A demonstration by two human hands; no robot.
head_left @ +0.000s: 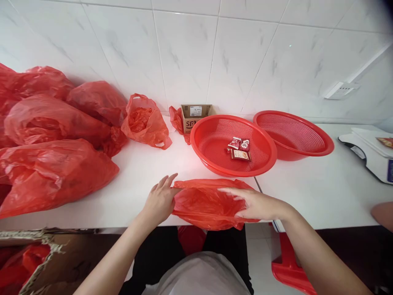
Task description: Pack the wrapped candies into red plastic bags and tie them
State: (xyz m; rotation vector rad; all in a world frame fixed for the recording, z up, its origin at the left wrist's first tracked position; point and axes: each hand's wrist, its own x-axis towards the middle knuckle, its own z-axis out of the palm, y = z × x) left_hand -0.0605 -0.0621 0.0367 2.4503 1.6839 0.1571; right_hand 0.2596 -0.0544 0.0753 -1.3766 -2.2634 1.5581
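A red plastic bag (204,205) lies at the front edge of the white table, its mouth spread wide toward me. At the bag's left rim is my left hand (160,199), fingers stretched and apart, the thumb side touching the plastic. My right hand (256,203) reaches into the mouth from the right with its fingers spread against the inside. Neither hand shows a firm grip. Just behind the bag stands a red perforated basin (205,153) with a few small printed packets (240,155) in it.
A second red basin (294,141) stands at the right, beside a white scale (365,151). Full red bags (58,172) crowd the left; a smaller bag (143,127) and a small cardboard box (195,116) stand by the wall. Below left is an open carton (61,254).
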